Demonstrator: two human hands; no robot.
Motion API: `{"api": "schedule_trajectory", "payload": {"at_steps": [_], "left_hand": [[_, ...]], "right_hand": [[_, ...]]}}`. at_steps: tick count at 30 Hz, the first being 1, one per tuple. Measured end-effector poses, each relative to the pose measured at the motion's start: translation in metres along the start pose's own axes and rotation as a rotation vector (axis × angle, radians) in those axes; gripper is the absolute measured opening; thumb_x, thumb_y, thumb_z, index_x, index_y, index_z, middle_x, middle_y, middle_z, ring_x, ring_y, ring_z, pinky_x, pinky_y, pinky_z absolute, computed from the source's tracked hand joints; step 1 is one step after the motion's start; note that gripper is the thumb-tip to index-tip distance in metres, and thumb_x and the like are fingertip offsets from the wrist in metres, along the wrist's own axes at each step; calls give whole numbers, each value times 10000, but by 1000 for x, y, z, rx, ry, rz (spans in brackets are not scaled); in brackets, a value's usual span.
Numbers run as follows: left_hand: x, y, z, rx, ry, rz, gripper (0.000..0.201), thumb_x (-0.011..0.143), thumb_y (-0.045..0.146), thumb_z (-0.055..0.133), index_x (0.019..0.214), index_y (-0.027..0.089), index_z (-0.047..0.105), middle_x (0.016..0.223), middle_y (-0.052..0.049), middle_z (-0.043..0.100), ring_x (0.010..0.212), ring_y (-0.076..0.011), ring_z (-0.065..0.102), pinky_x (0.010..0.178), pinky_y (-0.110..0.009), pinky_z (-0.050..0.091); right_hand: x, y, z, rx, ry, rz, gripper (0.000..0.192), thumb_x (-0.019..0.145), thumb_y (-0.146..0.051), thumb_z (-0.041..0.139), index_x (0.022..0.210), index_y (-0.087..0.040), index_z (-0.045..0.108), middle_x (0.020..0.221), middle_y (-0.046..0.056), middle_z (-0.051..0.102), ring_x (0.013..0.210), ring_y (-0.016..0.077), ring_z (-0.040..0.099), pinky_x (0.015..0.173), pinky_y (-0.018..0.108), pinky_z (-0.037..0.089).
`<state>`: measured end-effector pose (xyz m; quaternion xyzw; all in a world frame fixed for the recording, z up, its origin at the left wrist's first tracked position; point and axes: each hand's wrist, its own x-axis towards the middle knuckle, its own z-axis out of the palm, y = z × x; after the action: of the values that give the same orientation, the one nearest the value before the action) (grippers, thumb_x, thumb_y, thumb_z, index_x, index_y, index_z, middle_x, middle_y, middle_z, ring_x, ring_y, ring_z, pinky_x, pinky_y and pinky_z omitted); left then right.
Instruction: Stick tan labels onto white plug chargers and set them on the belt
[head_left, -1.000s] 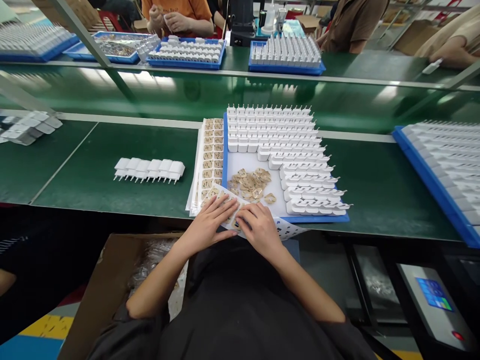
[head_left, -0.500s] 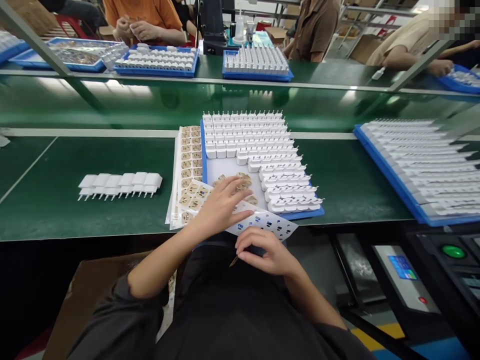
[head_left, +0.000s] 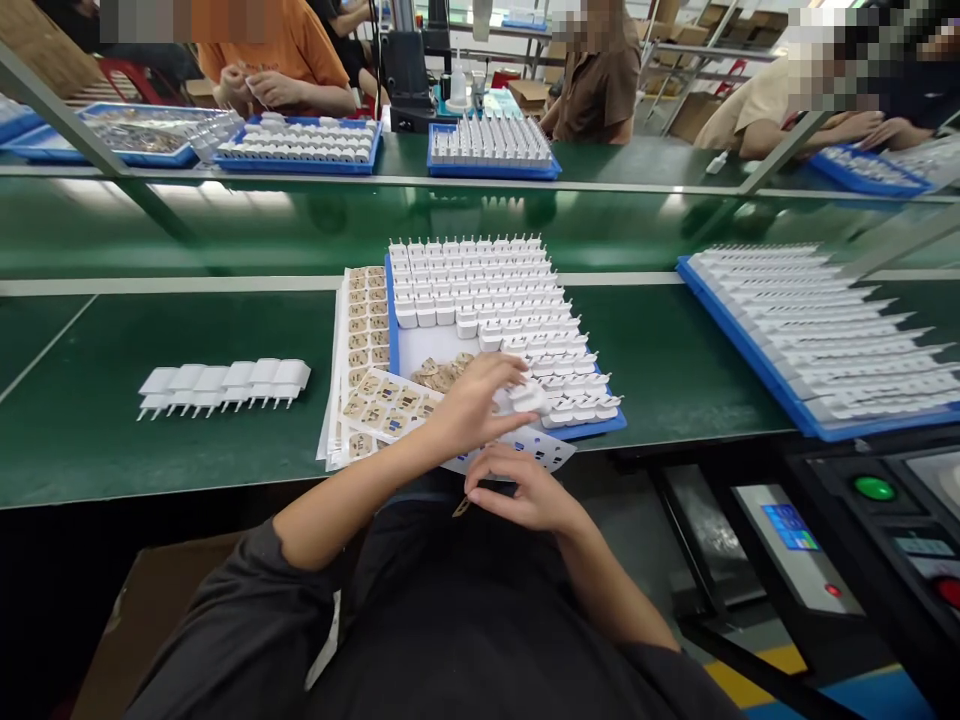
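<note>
One white plug is gripped in our left hand over the near part of the blue tray. Our right hand, apart from the left, pinches a small tan piece on our side of the tray.

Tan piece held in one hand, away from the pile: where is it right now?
In the head view, the tan piece is below centre, pinched in the right hand, nearer the body than the white perforated sheet.
</note>
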<state>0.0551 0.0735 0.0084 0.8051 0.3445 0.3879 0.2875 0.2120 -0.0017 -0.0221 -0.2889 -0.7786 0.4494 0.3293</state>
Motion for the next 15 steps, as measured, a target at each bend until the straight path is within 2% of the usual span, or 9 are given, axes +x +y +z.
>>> {"api": "schedule_trajectory", "payload": {"at_steps": [3,5,7,10,12,15], "left_hand": [[-19,-5,-23,-456,173,-314,399,791,403,821,1070,216,606,981,-44,697,903,-200,678,822,-336,572],[-35,-12,-31,-751,295,-467,461,776,425,826,1115,228,583,945,-16,690,835,-161,681,740,-271,576],[-50,-18,-33,-959,395,-561,512,777,445,816,1176,245,564,979,-14,705,823,-144,692,706,-243,583],[-64,-23,-27,-1090,495,-631,490,764,465,824,1136,252,586,993,-11,720,799,-133,702,689,-235,597],[-68,-25,-19,-1121,514,-640,453,753,477,836,1071,247,609,974,-5,724,792,-136,707,709,-255,609],[-70,-25,-7,-1029,514,-580,389,801,515,794,1041,238,662,1041,-30,733,914,-177,719,820,-323,618]], "right_hand": [[15,0,0,2,-19,5,142,977,-316,617,901,-218,688,888,51,734,868,202,679,855,350,531],[26,2,0,30,7,31,164,977,-344,612,909,-215,687,900,55,731,870,202,681,839,345,537],[35,4,1,97,73,44,186,970,-375,624,910,-210,687,893,53,727,859,200,682,832,345,541],[44,7,5,273,231,33,219,950,-426,654,899,-214,680,855,41,703,807,185,665,784,333,546],[48,7,8,398,334,35,232,926,-451,685,886,-223,673,830,26,680,771,171,648,742,315,543],[50,2,10,505,452,89,236,887,-460,734,871,-231,675,790,5,651,712,149,617,687,286,530]]}}
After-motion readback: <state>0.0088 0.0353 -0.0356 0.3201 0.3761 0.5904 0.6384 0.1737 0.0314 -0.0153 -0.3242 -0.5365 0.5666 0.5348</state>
